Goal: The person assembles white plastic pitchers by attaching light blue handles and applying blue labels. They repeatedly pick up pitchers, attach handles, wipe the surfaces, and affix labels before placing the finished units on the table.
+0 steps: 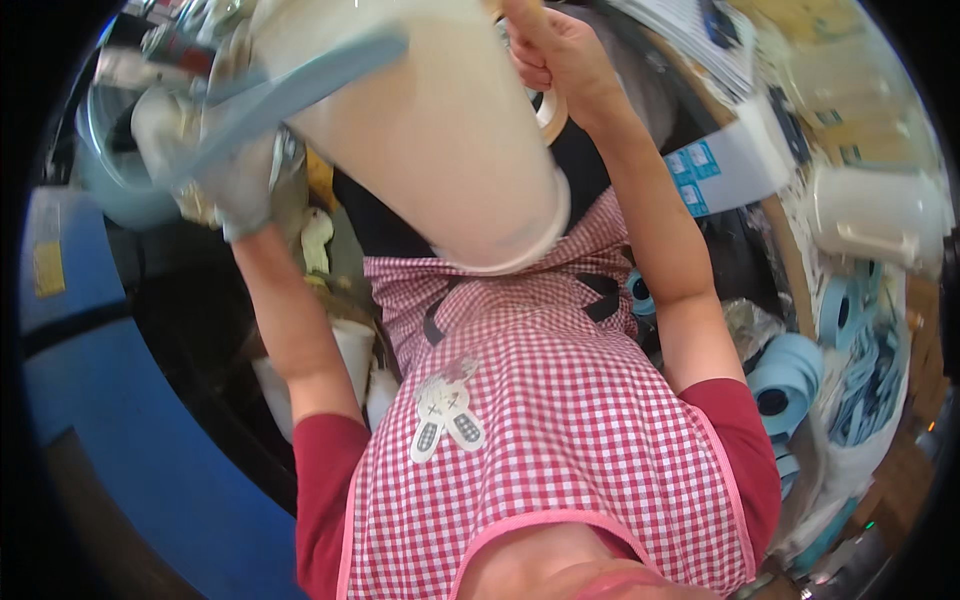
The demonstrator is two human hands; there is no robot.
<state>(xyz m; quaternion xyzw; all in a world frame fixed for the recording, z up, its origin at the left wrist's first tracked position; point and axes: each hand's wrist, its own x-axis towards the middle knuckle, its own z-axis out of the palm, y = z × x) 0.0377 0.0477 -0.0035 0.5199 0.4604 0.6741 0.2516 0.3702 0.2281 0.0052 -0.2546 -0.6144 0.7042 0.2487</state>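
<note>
A large cream cylindrical container (430, 130) is tilted in front of my checked apron, its rounded lower end near my waist. Beside its upper right side, my right hand (560, 60) is closed with curled fingers, gripping at the container; the exact hold is partly hidden. A beige tape roll (552, 118) shows just below that hand. My left hand (215, 150), in a pale glove, is blurred by motion to the container's left. It is closed on a blue strip (300, 92), which crosses before the container and loops at the far left.
On the right stand a white pitcher (865, 215) with a handle and several rolls of light-blue material (788, 375). Blue strips (862, 385) lie bundled in a clear bag. A blue panel (110, 430) rises on my left. White containers (350, 350) sit below my left forearm.
</note>
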